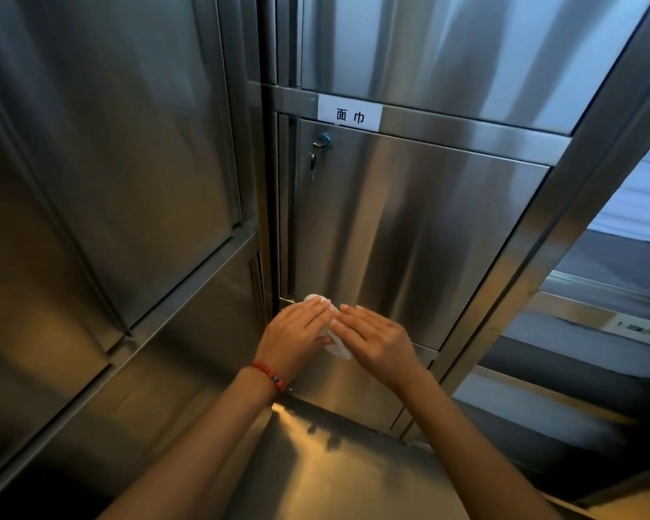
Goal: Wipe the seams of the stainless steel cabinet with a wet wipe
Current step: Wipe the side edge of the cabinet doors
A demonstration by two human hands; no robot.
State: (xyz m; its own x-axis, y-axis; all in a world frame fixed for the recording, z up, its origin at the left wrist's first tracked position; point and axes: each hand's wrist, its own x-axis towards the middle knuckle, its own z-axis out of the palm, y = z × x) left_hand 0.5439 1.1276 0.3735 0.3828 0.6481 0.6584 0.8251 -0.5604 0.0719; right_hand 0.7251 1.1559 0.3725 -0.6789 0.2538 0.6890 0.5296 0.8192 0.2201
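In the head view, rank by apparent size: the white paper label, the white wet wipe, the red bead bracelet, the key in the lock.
1. White paper label
2. White wet wipe, partly hidden under the hands, so unsure
3. Red bead bracelet
4. Key in the lock

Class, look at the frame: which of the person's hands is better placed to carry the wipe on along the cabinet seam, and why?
Probably the left hand: its straight fingers already press the wet wipe against the cabinet door at its lower left corner seam. The right hand lies flat beside it.
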